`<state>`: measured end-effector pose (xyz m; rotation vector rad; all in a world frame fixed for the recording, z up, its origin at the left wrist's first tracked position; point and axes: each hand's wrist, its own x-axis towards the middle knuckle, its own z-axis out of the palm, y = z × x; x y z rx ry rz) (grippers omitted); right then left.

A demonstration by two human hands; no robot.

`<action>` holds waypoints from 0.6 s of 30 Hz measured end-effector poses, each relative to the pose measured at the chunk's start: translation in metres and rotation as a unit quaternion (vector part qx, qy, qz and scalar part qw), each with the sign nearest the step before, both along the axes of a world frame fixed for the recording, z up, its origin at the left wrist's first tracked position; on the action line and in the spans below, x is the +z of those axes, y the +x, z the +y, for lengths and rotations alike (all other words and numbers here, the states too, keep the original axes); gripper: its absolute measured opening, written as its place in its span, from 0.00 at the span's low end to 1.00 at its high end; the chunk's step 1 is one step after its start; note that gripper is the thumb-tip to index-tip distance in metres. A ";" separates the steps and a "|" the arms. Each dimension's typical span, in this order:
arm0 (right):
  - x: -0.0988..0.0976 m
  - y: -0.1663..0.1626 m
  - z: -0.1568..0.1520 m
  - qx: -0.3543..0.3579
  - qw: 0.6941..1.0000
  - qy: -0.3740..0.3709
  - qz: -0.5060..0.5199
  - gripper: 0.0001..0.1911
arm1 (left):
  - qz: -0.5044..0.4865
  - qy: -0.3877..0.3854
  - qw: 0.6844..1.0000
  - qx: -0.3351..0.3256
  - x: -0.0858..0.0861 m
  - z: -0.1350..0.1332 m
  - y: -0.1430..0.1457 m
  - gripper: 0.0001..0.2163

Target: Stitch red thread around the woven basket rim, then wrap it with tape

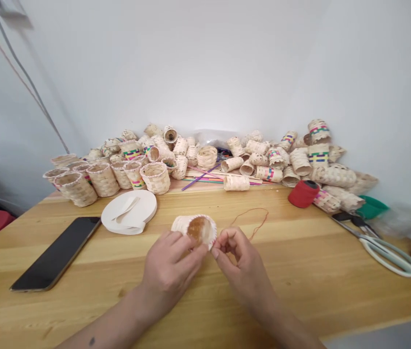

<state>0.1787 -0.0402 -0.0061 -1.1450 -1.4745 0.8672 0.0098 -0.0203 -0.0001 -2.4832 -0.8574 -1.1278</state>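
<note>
A small woven basket [181, 223] lies on its side in the middle of the table, its mouth turned toward me and to the right. Stitching in reddish thread runs along its pale rim. My left hand [171, 264] is closed around the near side of the basket, fingers at the rim. At the rim's lower right, my right hand [239, 264] is pinched, thumb against forefinger; what sits between those fingertips is too small to make out. A loop of red thread [266, 218] lies on the wood just beyond the right hand.
A roll of white tape [129, 206] and a black phone [56, 254] lie to the left. Finished-looking baskets [105, 180] stand behind them. More woven tubes [302, 162] are heaped along the wall. On the right are a red thread spool [303, 194] and scissors [387, 254].
</note>
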 end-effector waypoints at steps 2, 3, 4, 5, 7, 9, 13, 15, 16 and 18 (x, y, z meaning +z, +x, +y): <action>0.000 0.001 0.003 0.009 1.000 0.018 -0.018 0.03 | 0.005 -0.004 1.000 -0.004 -0.001 0.001 0.001 0.05; 0.000 0.004 0.005 0.017 0.998 0.031 -0.042 0.05 | 0.007 -0.001 1.000 -0.002 -0.002 0.001 0.001 0.05; 0.000 0.007 0.007 0.021 0.995 0.051 -0.077 0.07 | 0.010 0.003 1.000 -0.002 -0.003 0.002 0.000 0.05; 0.002 0.011 0.009 0.018 0.989 0.080 -0.119 0.08 | 0.016 0.007 1.000 -0.004 -0.004 0.003 0.000 0.05; 0.007 0.019 0.013 -0.006 0.968 0.146 -0.205 0.08 | 0.026 0.014 1.000 -0.011 -0.007 0.005 -0.001 0.05; 0.013 0.022 0.015 -0.015 0.948 0.182 -0.262 0.08 | 0.032 0.017 0.999 -0.014 -0.010 0.006 -0.002 0.05; 0.018 0.018 0.017 0.021 0.945 0.148 -0.292 0.06 | 0.036 0.017 0.999 -0.006 -0.010 0.006 -0.001 0.06; 0.016 0.013 0.018 0.034 0.952 0.124 -0.277 0.06 | 0.033 0.018 0.999 -0.004 -0.009 0.006 -0.001 0.07; 0.015 0.010 0.019 0.040 0.956 0.116 -0.267 0.07 | 0.029 0.018 0.999 -0.005 -0.009 0.005 0.000 0.07; 0.015 0.003 0.020 0.040 0.960 0.123 -0.250 0.09 | 0.024 0.012 1.000 -0.003 -0.010 0.004 0.002 0.08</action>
